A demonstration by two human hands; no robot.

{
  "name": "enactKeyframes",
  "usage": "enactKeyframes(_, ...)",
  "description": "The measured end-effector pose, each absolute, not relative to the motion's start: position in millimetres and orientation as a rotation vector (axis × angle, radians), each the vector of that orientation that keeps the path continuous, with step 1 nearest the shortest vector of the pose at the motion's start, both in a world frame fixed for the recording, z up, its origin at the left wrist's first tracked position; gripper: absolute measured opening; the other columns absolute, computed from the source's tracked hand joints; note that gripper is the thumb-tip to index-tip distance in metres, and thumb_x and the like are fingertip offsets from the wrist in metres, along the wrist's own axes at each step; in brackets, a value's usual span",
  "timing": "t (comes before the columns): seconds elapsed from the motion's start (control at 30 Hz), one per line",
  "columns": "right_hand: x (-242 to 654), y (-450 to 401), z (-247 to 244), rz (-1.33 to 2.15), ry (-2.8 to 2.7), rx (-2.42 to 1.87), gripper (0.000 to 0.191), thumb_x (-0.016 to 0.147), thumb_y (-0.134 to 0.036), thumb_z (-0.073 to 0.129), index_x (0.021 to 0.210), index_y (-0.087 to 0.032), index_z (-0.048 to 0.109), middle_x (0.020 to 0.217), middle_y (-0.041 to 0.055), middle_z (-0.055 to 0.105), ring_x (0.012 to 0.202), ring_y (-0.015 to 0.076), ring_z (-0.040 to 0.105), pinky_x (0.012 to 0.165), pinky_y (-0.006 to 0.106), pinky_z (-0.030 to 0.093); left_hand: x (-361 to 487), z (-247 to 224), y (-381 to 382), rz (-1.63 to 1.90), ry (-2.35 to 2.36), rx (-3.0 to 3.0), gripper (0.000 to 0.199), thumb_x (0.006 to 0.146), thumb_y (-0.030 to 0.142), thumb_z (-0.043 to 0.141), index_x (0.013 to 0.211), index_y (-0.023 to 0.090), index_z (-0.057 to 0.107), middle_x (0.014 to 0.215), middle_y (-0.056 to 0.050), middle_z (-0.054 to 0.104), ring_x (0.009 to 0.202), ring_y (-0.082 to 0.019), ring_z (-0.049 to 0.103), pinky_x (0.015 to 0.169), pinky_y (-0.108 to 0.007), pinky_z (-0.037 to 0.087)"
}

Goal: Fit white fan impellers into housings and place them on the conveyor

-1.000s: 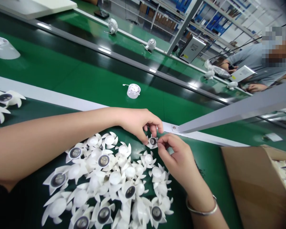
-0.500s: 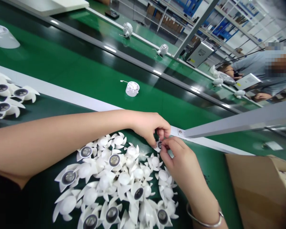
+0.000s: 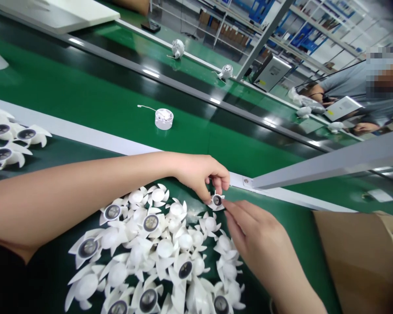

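My left hand reaches across the bench and grips a small white fan impeller between thumb and fingers. The impeller's dark ring-shaped hub faces up. Close against its right edge is my right hand, fingers pressed together; whatever is between those fingertips is hidden. Below and left of both hands spreads a pile of white fan impellers, some with the dark hub up, others showing a smooth white dome.
A white round housing with a wire sits on the green conveyor beyond the pale rail. More impellers lie at left. A cardboard box and slanting metal post stand at right. A co-worker is across the line.
My right hand has drawn back slightly to the right, uncovering more of the impeller. My left hand keeps its grip. The white housing on the conveyor has shifted left.
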State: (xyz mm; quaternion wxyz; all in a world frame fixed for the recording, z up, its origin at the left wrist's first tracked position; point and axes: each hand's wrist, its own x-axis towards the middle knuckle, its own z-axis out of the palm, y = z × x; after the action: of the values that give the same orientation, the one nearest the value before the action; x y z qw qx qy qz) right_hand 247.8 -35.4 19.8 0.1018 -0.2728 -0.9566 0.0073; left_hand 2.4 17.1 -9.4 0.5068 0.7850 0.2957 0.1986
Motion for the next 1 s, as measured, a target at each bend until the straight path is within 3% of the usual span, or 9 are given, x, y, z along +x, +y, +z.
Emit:
enactKeyframes(0.13,262.7,-27.8,18.0,0.392,-2.649,-1.043,0.018,0.099,-0.022,0.047,0.101,-0.02,0.065,0.091,0.0027,0.067,0.075,0.0146,0.064,0.066,0.027,0.048,0.7,-10.0,16.8,0.482,0.71,1.867,0.042,0.068,0.02,0.081,0.107,0.023,0.063,0.105,0.001,0.074,0.101,-0.016,0.067,0.08,-0.026,0.046)
enactKeyframes(0.27,264.5,-26.9,6.1,0.477,-2.714,-1.105,0.023,0.099,-0.023,0.041,0.094,-0.023,0.063,0.084,0.0015,0.065,0.07,0.0164,0.065,0.062,0.028,0.046,1.6,-9.1,16.8,0.483,0.738,1.824,0.044,0.067,0.021,0.084,0.107,0.023,0.065,0.104,0.001,0.075,0.1,-0.016,0.067,0.078,-0.025,0.045)
enactKeyframes(0.5,255.7,-28.3,-19.0,0.203,-2.751,-1.011,0.021,0.092,-0.013,0.04,0.083,-0.023,0.055,0.069,0.0002,0.061,0.05,0.0188,0.061,0.047,0.03,0.032,3.6,-4.1,18.0,0.448,0.804,1.777,0.052,0.063,0.025,0.088,0.111,0.023,0.067,0.106,-0.002,0.076,0.098,-0.017,0.068,0.08,-0.025,0.046)
enactKeyframes(0.67,257.4,-29.1,-27.1,0.038,-2.74,-1.027,0.019,0.081,-0.006,0.047,0.082,-0.024,0.054,0.064,-0.0001,0.061,0.045,0.0205,0.061,0.044,0.031,0.021,6.8,-2.8,17.2,0.44,0.847,1.769,0.053,0.06,0.027,0.09,0.108,0.022,0.068,0.104,-0.003,0.076,0.095,-0.017,0.069,0.079,-0.025,0.047)
enactKeyframes(1.0,262.5,-26.4,-29.1,-0.04,-2.702,-0.996,0.023,0.072,-0.004,0.048,0.081,-0.024,0.055,0.057,-0.002,0.061,0.038,0.0191,0.058,0.042,0.034,0.017,8.5,-3.8,17.2,0.475,0.865,1.747,0.049,0.059,0.025,0.09,0.103,0.022,0.07,0.099,-0.002,0.077,0.091,-0.016,0.07,0.076,-0.024,0.046)
